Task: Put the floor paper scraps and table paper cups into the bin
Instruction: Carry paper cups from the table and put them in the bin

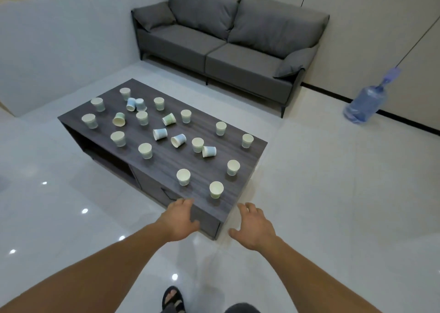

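Several paper cups stand or lie tipped on the dark wooden coffee table. The two nearest cups are upright: one near the table's front corner and one to its left. Tipped cups lie around the middle. My left hand reaches out with relaxed fingers over the table's near corner, holding nothing. My right hand hovers spread and empty just off the corner, to the right. No bin and no paper scraps are in view.
A grey two-seat sofa stands behind the table against the wall. A blue water bottle stands on the floor at the right by the wall. Glossy white tiles surround the table. My sandalled foot shows at the bottom.
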